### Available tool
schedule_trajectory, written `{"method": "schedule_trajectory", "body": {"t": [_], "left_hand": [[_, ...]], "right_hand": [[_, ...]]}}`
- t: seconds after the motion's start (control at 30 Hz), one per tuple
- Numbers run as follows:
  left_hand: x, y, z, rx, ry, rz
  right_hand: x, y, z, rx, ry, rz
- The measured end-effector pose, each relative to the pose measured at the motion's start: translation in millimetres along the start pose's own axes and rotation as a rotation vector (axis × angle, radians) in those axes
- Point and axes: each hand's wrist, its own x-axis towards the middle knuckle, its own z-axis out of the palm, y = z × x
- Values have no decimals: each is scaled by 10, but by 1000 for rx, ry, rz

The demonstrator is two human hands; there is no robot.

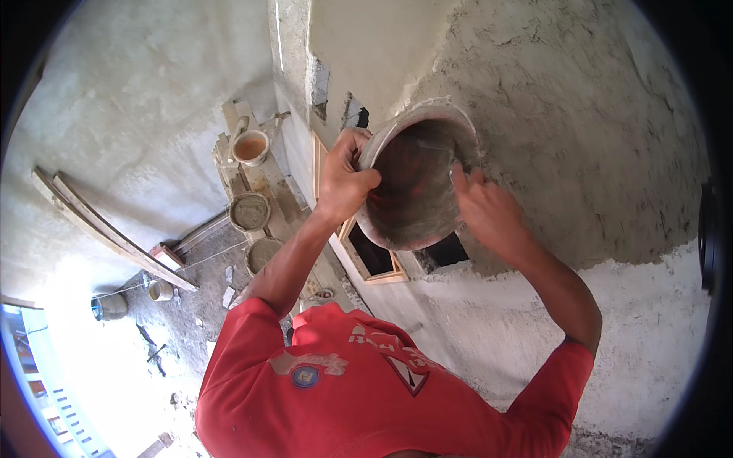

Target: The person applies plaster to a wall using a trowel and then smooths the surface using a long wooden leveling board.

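A round bucket point(416, 179), grey with dried mortar, is tilted in front of me with its mouth toward me. Its inside looks nearly bare, with a dull reddish tint. My left hand point(345, 175) grips the left rim, thumb on the near side and fingers around the edge. At the opposite side, my right hand point(489, 210) bends over the right rim, its fingertips against the inner wall. Behind the bucket rises a wall with rough grey plaster point(550, 114); the bucket covers part of it.
Below on the left, scaffold planks point(286, 206) carry a pot of brownish liquid point(250, 147) and a bucket of mortar point(249, 211). A wooden window frame point(389, 276) sits in the wall below the bucket. Long boards point(114, 229) lean at far left; another bucket point(109, 307) stands on the ground.
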Motion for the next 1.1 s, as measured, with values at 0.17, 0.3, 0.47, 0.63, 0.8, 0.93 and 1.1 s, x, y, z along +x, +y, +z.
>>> {"method": "schedule_trajectory", "body": {"t": [0.17, 0.3, 0.47, 0.63, 0.8, 0.93, 1.1], "left_hand": [[-27, 16, 32, -1, 69, -15], [-60, 46, 153, -49, 84, 3], [-107, -25, 212, 107, 165, 90], [-168, -92, 281, 134, 179, 127], [-224, -54, 306, 215, 113, 172], [-235, 88, 383, 290, 65, 292], [-274, 118, 275, 199, -2, 367]], "right_hand": [[-67, -140, 362, -115, -66, -50], [-83, -20, 260, -14, -48, -72], [79, -249, 355, -84, -56, 43], [-86, -206, 453, 46, -298, -194], [35, -105, -16, -45, -104, -6], [36, -183, 228, -147, -173, -3], [2, -58, 164, 214, -365, -145]]}}
